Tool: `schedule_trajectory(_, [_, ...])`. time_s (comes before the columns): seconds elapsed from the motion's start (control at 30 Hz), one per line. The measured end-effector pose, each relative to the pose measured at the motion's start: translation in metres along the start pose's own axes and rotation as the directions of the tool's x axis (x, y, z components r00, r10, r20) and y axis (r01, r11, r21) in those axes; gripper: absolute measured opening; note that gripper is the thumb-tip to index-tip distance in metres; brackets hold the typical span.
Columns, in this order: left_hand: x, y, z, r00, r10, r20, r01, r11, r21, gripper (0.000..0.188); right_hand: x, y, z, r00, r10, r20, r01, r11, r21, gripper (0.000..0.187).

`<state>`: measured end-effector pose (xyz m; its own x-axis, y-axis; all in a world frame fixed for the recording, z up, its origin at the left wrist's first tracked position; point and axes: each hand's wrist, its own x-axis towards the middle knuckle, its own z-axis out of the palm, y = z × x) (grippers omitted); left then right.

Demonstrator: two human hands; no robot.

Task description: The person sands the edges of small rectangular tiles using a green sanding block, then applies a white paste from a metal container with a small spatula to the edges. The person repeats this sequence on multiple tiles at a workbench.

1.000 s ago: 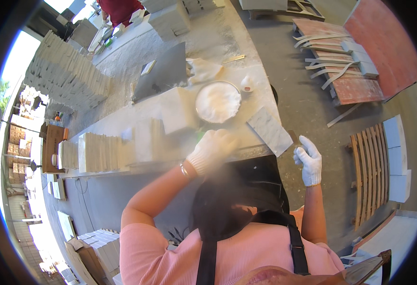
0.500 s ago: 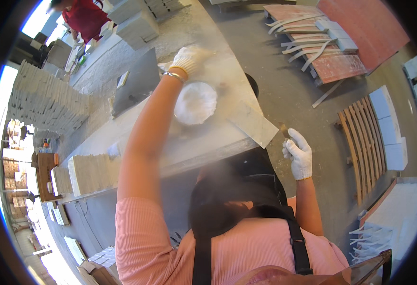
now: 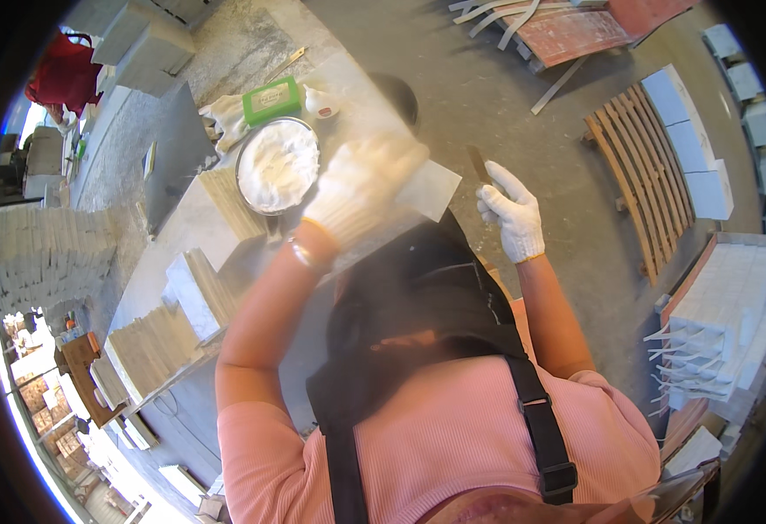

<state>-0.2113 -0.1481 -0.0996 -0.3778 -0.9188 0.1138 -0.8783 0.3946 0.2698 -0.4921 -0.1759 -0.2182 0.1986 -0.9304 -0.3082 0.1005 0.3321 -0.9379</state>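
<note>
My left hand [image 3: 367,188], in a white knit glove, is smeared by motion over a flat marble-look tile [image 3: 435,189] at the bench edge. Whether it holds anything is hidden. Off the bench to the right, my gloved right hand [image 3: 514,212] grips a thin, flat scraper [image 3: 478,164], its blade pointing up and away. Left of my left hand stands a round bowl [image 3: 278,168] filled with white paste or powder. Behind the bowl are a green box [image 3: 271,101], a small white container [image 3: 321,102] and a crumpled whitish cloth or glove [image 3: 226,120].
Tile stacks [image 3: 151,341] line the bench's left side, and a dark slab [image 3: 178,162] leans farther back. A person in red [image 3: 62,74] is at far left. On the floor to the right lie a wooden pallet [image 3: 638,179] and pale stacked blocks [image 3: 721,297].
My left hand has come back from beyond the bowl to the tile near me. The whole view has shifted, and the green box now shows. My right hand still holds the scraper.
</note>
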Motion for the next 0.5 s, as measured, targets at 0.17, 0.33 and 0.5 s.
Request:
schedule_trajectory(0.17, [0.009,-0.004,0.051,0.999,0.029,-0.016,-0.029,1.000,-0.005,0.079,0.013,-0.005,0.014,0.992,-0.129,0.001,0.124,0.948,-0.293,0.038])
schedule_trajectory(0.33, [-0.019,-0.002,0.065,0.988,-0.133,-0.081,0.128,0.990,-0.066,0.079,0.024,-0.018,0.023,0.963,-0.253,0.094,0.264,0.805,-0.531,0.022])
schedule_trajectory(0.5, [-0.053,0.012,0.069,0.920,-0.354,-0.170,0.347,0.935,-0.070,0.086,0.034,-0.035,0.035,0.785,-0.531,0.319,0.582,0.456,-0.674,0.013])
